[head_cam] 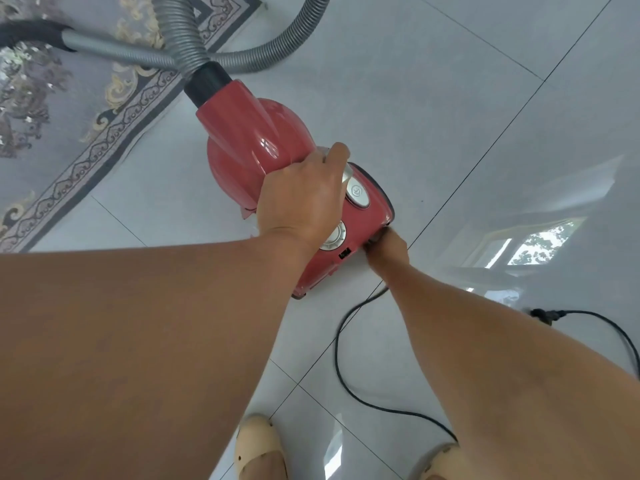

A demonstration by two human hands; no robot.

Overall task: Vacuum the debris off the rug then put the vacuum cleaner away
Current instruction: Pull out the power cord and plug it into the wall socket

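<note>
A red canister vacuum cleaner (pixel 249 140) sits on the pale tiled floor beside the patterned grey rug (pixel 52 109). Its grey ribbed hose (pixel 249 57) loops from the black collar at its front across the rug's corner to a metal tube (pixel 114 51). My left hand (pixel 301 199) lies over the top rear of the body, fingers curled round the handle by the silver buttons. My right hand (pixel 388 247) is at the rear edge, pinching the black power cord (pixel 341 344) where it leaves the body. The cord curls over the floor to its plug (pixel 543 315).
Glossy floor tiles (pixel 450 98) spread to the right and reflect a window. My two feet in beige shoes (pixel 258 445) stand at the bottom edge, and the cord runs between them and the vacuum.
</note>
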